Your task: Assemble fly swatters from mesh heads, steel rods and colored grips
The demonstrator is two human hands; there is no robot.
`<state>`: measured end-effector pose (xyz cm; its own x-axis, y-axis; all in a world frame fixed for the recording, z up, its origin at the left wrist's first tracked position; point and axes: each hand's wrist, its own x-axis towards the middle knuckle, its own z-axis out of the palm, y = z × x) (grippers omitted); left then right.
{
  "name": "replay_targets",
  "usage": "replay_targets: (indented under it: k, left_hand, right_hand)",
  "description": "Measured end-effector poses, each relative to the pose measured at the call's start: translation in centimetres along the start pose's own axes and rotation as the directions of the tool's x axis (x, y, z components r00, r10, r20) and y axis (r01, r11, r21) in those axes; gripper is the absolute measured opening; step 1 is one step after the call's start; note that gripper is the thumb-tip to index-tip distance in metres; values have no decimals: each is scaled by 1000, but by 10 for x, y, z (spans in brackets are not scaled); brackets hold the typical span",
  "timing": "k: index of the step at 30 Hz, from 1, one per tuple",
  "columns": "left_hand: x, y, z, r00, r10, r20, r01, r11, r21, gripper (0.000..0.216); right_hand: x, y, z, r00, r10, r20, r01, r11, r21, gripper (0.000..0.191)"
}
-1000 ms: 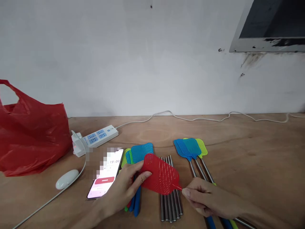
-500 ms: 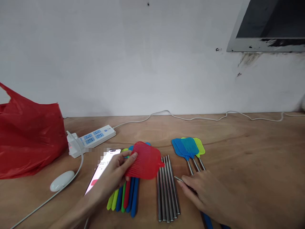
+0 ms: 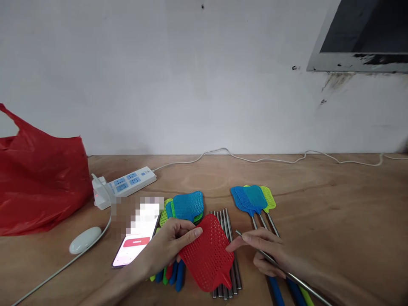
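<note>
My left hand (image 3: 182, 238) pinches the edge of a red perforated fly swatter head (image 3: 208, 253), its short neck pointing down and to the right. My right hand (image 3: 269, 250) is closed round a thin metal rod (image 3: 295, 278) that slants from near the red head to the lower right. The right index finger reaches to the red head's edge. Beneath the head lies a row of metal rods (image 3: 236, 272), partly covered. Behind my left hand are loose blue and green swatter heads (image 3: 188, 205), with coloured handles (image 3: 180, 276) half hidden below.
Right of the rods lie several fly swatters (image 3: 255, 197) with blue and yellow-green heads. A lit phone (image 3: 137, 242), a white power strip (image 3: 134, 180), a white oval device (image 3: 85, 240) and a red plastic bag (image 3: 44, 182) are on the left. A cable (image 3: 261, 160) runs along the wall.
The red head has come down and right, turning so its neck points downward, and now covers part of the rods. My right hand has shifted slightly, showing more of its rod.
</note>
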<state>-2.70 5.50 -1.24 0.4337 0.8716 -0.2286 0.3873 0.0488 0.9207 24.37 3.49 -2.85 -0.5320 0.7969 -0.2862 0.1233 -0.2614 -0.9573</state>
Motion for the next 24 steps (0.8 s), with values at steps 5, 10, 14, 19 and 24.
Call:
replay_targets:
  k: [5, 10, 14, 19, 24]
  left_hand:
    - [-1, 1, -3, 991, 46, -124, -56, 995, -81, 51]
    - [-3, -1, 1, 971, 176, -160, -200, 969, -146, 49]
    - [-1, -5, 3, 974, 182, -134, -200, 971, -132, 37]
    - [4, -8, -14, 938, 176, -299, -199, 979, -46, 39]
    - [11, -12, -35, 881, 198, -429, -158, 979, 128, 41]
  right_hand:
    - [6, 9, -6, 998, -35, -46, 40, 991, 130, 62]
    - [10, 12, -10, 991, -69, -111, 91, 974, 208, 60]
    - [8, 9, -9, 996, -53, -77, 67, 981, 180, 53]
    - [7, 3, -10, 960, -129, -249, 172, 972, 161, 46]
    - [8, -1, -13, 944, -130, -303, 187, 968, 169, 44]
